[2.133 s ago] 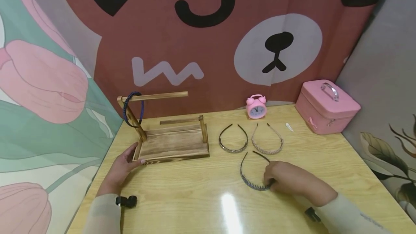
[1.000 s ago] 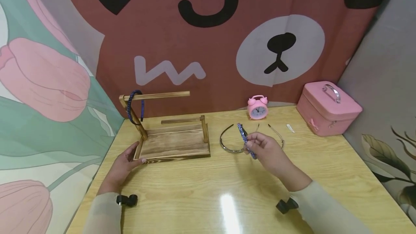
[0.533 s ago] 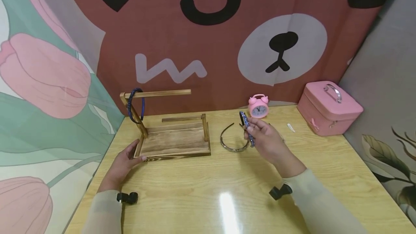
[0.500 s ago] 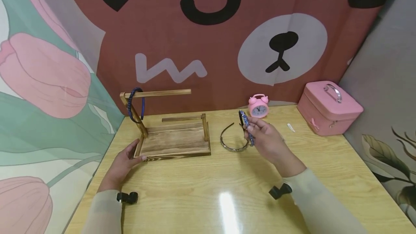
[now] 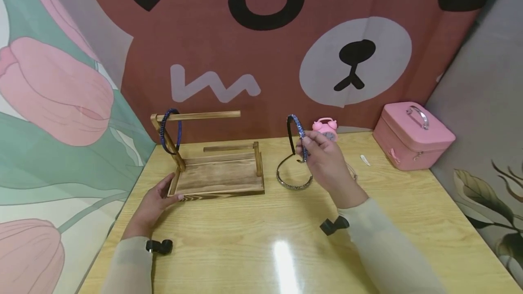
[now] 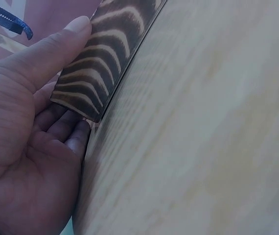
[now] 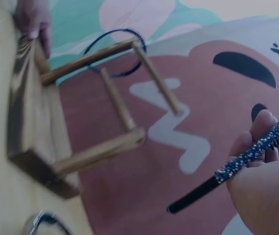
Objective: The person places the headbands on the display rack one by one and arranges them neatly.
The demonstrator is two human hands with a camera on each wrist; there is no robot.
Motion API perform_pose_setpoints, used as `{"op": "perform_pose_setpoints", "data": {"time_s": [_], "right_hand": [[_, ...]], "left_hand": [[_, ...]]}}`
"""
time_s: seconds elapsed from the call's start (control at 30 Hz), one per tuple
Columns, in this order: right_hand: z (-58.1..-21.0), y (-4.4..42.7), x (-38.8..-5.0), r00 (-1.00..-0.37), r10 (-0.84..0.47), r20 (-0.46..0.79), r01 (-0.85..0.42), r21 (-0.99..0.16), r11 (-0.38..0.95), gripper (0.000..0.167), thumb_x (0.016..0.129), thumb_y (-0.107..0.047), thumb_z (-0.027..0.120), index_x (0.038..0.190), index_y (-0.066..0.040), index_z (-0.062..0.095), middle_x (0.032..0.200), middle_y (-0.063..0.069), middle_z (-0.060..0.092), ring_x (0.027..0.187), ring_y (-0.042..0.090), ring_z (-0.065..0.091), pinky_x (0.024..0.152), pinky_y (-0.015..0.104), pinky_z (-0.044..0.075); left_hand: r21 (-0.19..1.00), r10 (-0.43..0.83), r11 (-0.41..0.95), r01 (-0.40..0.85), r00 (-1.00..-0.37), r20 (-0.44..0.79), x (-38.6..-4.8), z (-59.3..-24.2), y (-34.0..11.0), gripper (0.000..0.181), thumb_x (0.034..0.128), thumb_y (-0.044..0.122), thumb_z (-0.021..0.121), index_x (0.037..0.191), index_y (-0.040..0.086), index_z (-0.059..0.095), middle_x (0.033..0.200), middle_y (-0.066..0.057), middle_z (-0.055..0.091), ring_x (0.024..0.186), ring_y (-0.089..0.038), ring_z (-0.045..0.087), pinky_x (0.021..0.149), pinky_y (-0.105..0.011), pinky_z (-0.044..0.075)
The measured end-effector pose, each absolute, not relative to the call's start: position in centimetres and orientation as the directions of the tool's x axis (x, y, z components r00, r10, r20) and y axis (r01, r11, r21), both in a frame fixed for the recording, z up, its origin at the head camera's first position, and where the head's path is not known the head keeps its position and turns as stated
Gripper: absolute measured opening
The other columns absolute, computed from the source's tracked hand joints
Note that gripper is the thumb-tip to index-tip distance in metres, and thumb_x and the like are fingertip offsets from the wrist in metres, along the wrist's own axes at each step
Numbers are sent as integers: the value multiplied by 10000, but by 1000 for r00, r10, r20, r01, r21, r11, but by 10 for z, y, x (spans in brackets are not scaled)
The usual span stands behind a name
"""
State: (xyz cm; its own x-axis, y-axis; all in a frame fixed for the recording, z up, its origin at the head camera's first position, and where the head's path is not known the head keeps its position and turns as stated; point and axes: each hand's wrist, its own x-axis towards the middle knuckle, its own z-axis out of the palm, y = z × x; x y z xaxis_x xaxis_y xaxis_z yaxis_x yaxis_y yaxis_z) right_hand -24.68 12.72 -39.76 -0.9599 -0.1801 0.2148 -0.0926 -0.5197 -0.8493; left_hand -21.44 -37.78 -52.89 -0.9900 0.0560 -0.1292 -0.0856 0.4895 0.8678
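Observation:
A blue glittery headband [image 5: 298, 124] is pinched between the thumb and fingers of my right hand [image 5: 328, 162], raised off the table with its arch upward. In the right wrist view its sparkling band [image 7: 252, 152] ends in a plain black tip. My left hand [image 5: 152, 204] grips the front left corner of a wooden stand [image 5: 216, 179], thumb against the front face, as the left wrist view confirms. From the stand's upper bar [image 5: 208, 115] hangs a dark blue headband [image 5: 163, 133], near the post. Just below the raised headband lies a grey beaded headband [image 5: 292, 187].
A pale beaded headband [image 5: 353, 174] is mostly hidden behind my right hand. Further back stand a pink alarm clock [image 5: 324, 125], partly covered by the hand, and a pink case [image 5: 412, 135]. A white hair clip [image 5: 365, 160] lies left of the case.
My right hand has picked up the blue headband from the table, raised it and moved it left and away, turning its arch upward. The left hand stays on the stand.

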Motion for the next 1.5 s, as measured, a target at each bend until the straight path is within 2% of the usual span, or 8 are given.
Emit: {"op": "perform_pose_setpoints", "data": {"time_s": [0.23,0.4,0.77,0.97,1.07,1.2,1.37,1.5], "right_hand": [[-367,91,-265,-951,-166,260,-108,-786,-609,212,1137,-14,511,1069,-97,695,1010,29,711,959,135,673,890,243,594],[-352,63,-288,-958,-155,240,-97,-784,-613,109,1134,-70,565,1148,-30,666,1046,61,717,945,141,706,895,268,615],[-349,9,-317,-973,-159,165,-43,-814,-579,164,1125,-129,611,1238,-36,684,1104,65,747,1038,174,742,1210,500,500],[-348,-23,-315,-974,-175,143,-15,-814,-581,345,1122,-123,617,1385,98,601,1076,41,754,1047,163,746,1030,319,607],[-346,-39,-314,-970,-203,133,14,-804,-594,238,1120,-114,618,1294,45,649,1069,43,756,1039,164,744,995,293,608],[-345,-58,-314,-960,-253,122,55,-803,-594,99,1118,-111,622,1177,-56,680,1073,50,757,1011,145,758,1138,406,567],[-347,-84,-314,-948,-296,114,93,-791,-604,131,1110,-92,634,1208,-19,679,1059,55,751,987,144,760,1253,537,463],[-354,-100,-312,-949,-302,88,114,-798,-591,174,1107,-113,647,1242,-23,709,1070,61,776,992,150,772,1216,519,509]], "left_hand": [[881,58,465,-86,-990,-128,-213,-531,-380,1012,1026,269,797,1773,127,129,1821,-228,98,1679,-465,126,1321,-610,218],[877,55,472,-87,-990,-128,-214,-532,-381,1024,1017,323,807,1774,141,141,1822,-217,117,1679,-452,143,1317,-588,225],[867,48,489,-90,-990,-130,-215,-530,-379,1006,1027,296,797,1774,136,142,1809,-245,160,1667,-465,187,1316,-608,266],[870,48,486,-87,-991,-126,-216,-532,-380,998,1025,285,799,1773,134,155,1816,-237,132,1668,-478,170,1320,-606,256],[875,48,477,-88,-991,-126,-215,-531,-380,993,1025,269,800,1772,134,159,1818,-235,126,1669,-480,157,1324,-615,239],[881,46,464,-90,-991,-125,-214,-529,-378,984,1028,246,795,1771,132,161,1820,-232,117,1673,-476,141,1332,-608,221],[892,43,444,-82,-993,-113,-212,-526,-377,966,1035,233,786,1768,117,168,1820,-218,136,1680,-442,151,1329,-584,220],[890,43,445,-97,-991,-130,-210,-525,-378,969,1036,271,786,1772,148,169,1823,-192,148,1684,-415,158,1334,-555,231]]}}
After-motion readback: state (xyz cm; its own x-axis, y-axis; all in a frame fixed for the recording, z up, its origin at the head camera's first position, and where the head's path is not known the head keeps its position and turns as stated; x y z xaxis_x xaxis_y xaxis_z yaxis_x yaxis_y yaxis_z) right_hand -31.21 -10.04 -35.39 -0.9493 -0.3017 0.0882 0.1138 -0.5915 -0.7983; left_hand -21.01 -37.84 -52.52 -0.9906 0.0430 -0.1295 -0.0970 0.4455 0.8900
